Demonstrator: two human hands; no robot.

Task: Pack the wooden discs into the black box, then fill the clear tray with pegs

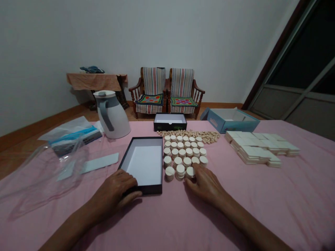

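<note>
My left hand [117, 190] is closed on the near left corner of a shallow black box with a white inside [146, 162], its fingers over the rim and its thumb along the front wall. No loose thing lies in that box. To its right stand rows of stacked round wooden discs [180, 153]. My right hand [205, 183] is at the near right end of these rows, thumb and fingers closed around a stack of wooden discs [190, 172]. That stack still rests on the pink cloth, partly covered by my fingers.
Behind the discs lie many small wooden beads [206, 136] and another black box [170, 122]. Square wooden pieces [259, 146] are stacked at right, before a blue box [232, 120]. At left are a white jug [112, 116], clear plastic packaging [70, 164] and a blue-white packet [75, 136].
</note>
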